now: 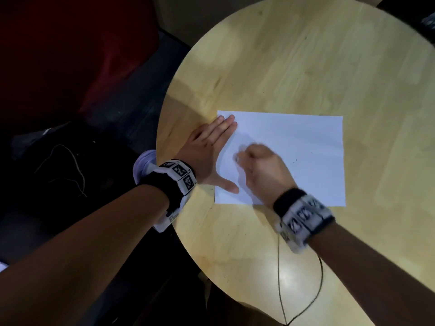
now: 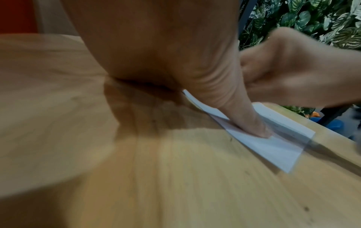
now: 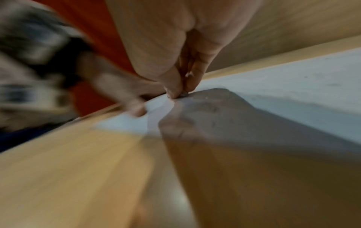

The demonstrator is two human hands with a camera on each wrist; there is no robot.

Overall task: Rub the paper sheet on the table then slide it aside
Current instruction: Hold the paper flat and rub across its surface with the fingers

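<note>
Lying flat on the round wooden surface [image 1: 294,67], the white paper sheet [image 1: 306,147] sits near the person's edge. The left hand [image 1: 207,149] presses its left margin — fingers straight, thumb [image 2: 244,117] spread onto the paper. The right hand [image 1: 263,170], blurred, rests on the sheet with fingers curled — whether its grip pinches something I cannot tell.

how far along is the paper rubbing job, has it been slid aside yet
Done: the left hand lies flat with straight fingers on the paper sheet, at its left edge. In hand: the right hand, fingers curled and blurred, has its fingertips down on the sheet, apparently rubbing. Left: the slide; the sheet lies squarely on the table.
</note>
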